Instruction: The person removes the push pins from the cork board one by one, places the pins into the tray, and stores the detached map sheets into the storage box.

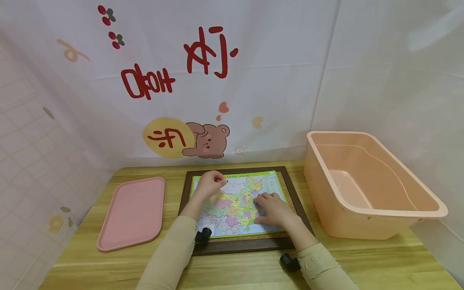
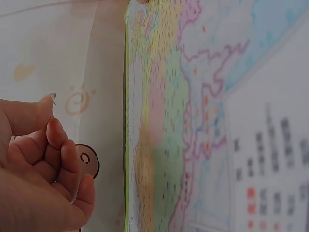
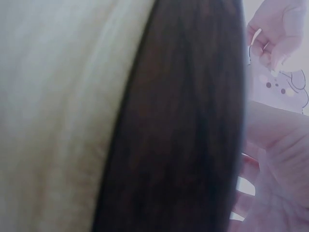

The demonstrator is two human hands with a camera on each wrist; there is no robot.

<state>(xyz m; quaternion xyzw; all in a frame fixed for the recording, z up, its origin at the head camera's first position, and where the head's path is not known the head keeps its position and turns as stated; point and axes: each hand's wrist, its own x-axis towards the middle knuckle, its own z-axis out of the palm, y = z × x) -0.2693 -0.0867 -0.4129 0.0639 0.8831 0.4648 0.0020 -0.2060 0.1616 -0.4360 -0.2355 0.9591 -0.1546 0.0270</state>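
Note:
A colourful map sheet (image 1: 224, 203) with a green border lies on a cork board with a dark wooden frame (image 1: 246, 245). Over the map's upper left, my left hand (image 1: 210, 184) pinches a tiny pin-like thing (image 2: 52, 98) between thumb and index finger. Its other fingers are curled, as the left wrist view shows. My right hand (image 1: 275, 208) rests on the right part of the map with fingers spread. In the right wrist view, the frame's dark edge (image 3: 178, 116) fills the middle, and part of the right palm (image 3: 285, 164) shows at the right.
To the left lies a pink tray (image 1: 132, 213) on the wooden table (image 1: 232, 274). A large peach plastic tub (image 1: 348, 209) stands on the right, close to the board. Behind the table hangs a white printed cloth (image 1: 275, 80) with a bear and red characters.

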